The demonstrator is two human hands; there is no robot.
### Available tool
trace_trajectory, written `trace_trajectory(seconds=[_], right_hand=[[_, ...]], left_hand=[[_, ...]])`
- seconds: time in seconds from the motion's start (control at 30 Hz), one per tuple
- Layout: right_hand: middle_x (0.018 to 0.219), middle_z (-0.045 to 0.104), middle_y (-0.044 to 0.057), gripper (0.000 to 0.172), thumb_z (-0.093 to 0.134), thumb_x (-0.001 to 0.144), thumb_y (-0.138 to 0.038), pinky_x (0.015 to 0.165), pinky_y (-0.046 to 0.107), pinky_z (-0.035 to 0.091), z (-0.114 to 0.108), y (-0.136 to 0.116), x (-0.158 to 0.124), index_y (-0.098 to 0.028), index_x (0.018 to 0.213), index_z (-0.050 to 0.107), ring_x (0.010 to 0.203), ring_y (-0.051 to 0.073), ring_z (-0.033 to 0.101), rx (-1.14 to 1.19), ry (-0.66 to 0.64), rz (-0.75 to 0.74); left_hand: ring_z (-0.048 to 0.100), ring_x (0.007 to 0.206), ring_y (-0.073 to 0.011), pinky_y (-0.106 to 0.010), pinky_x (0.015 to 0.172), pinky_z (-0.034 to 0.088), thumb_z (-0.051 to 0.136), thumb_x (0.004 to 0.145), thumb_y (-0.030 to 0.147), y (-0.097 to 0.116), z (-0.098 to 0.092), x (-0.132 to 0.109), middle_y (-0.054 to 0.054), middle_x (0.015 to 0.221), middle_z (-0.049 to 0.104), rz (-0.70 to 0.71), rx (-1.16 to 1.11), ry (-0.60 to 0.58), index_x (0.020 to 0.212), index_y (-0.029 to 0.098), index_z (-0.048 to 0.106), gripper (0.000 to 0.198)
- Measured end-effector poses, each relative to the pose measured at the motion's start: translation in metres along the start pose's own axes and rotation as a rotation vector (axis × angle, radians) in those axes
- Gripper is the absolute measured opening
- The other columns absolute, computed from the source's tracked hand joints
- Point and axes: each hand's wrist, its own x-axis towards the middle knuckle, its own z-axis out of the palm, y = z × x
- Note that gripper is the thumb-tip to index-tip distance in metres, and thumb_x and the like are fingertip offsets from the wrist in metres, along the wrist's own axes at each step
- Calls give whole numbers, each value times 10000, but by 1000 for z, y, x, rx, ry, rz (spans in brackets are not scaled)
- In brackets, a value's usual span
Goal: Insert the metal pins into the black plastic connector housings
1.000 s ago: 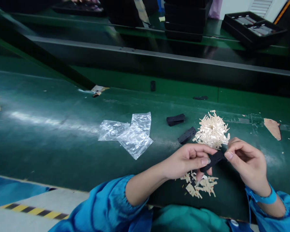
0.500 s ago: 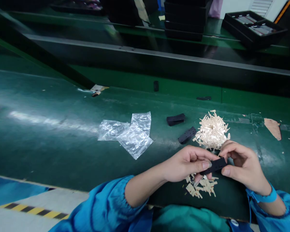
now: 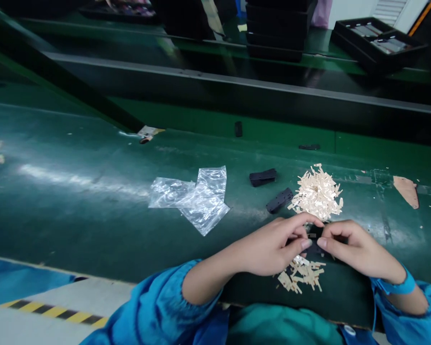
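Observation:
My left hand [image 3: 273, 247] and my right hand [image 3: 357, 249] meet fingertip to fingertip over a small black plastic part [image 3: 314, 239], both pinching it just above the green belt [image 3: 93, 211]. A small beige strip shows on the part between my fingers. A large heap of beige strips [image 3: 318, 194] lies just beyond my hands, and a smaller scatter of beige strips [image 3: 301, 277] lies under them. Two more black parts [image 3: 263, 177] [image 3: 279, 200] rest on the belt to the left of the heap.
Crumpled clear plastic bags [image 3: 194, 196] lie left of centre. A brown paper scrap [image 3: 406, 190] sits at the right. Small black pieces [image 3: 238, 128] [image 3: 309, 147] lie by the far rail. Black trays [image 3: 377, 40] and stacked black trays [image 3: 276, 28] stand behind.
Both hands have lowered the black part toward the belt and drawn closer together. The right hand's fingers now pinch it from the right beside my left thumb.

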Motion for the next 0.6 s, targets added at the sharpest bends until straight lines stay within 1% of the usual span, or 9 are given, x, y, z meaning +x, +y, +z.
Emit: trace_trajectory(seconds=[0.07,0.13,0.17,0.2,0.23,0.3,0.43,0.53,0.6], right_hand=[[588,514,-22,454,657,957,-539,494,257,381,-3,3,1,-185,673,642,542,130,451,34,176,-12],[672,608,19,422,636,959,-572,475,266,426,-8,8,2,-173,862,729,555,151,521,75,378,-1],[731,649,41,428,643,953,-577,481,274,445,-9,11,3,-164,984,749,580,164,555,57,428,14],[774,675,54,438,659,945,-571,498,285,459,-10,13,3,-162,1075,749,605,176,580,4,435,23],[795,690,55,427,680,937,-550,527,296,467,-10,15,3,-169,1117,748,629,184,597,-79,400,23],[750,689,28,312,711,933,-477,577,311,454,-7,16,4,-198,1062,761,635,186,605,-282,264,6],[641,645,-21,102,769,887,-333,543,296,358,6,14,3,-233,895,754,567,166,576,-588,26,-30],[606,632,-39,148,852,778,-262,512,284,273,16,14,1,-231,864,735,528,151,548,-691,-56,-29],[587,615,-45,171,847,748,-204,509,283,236,22,15,0,-223,867,726,516,144,526,-729,-79,-33]], left_hand=[[612,721,-137,-257,600,470,511,1023,293,-2,1,0,-65,1010,686,27,102,224,1461,194,453,453],[658,839,-158,-264,647,517,550,1014,334,-4,2,0,-104,1174,667,47,149,449,1478,202,443,493],[662,848,-158,-259,647,524,556,1015,347,-5,2,0,-102,1169,669,57,166,504,1453,198,476,470],[661,828,-154,-252,632,521,554,1018,353,-5,1,-1,-91,1117,680,69,185,515,1402,192,532,416],[654,790,-148,-246,611,510,549,1023,351,-5,0,-1,-77,1044,691,83,210,497,1328,187,594,350],[639,739,-145,-248,593,481,548,1020,327,-4,-2,-1,-52,920,698,100,288,416,1167,183,684,247],[625,701,-151,-277,603,416,557,988,253,-4,-6,-1,-25,824,683,59,544,145,1023,186,720,180],[624,701,-161,-294,585,377,628,925,225,-5,-7,-2,-20,863,677,51,705,-71,993,202,718,115],[622,706,-169,-302,574,366,683,897,238,-6,-6,-2,-20,874,667,69,759,-144,963,205,709,79]])
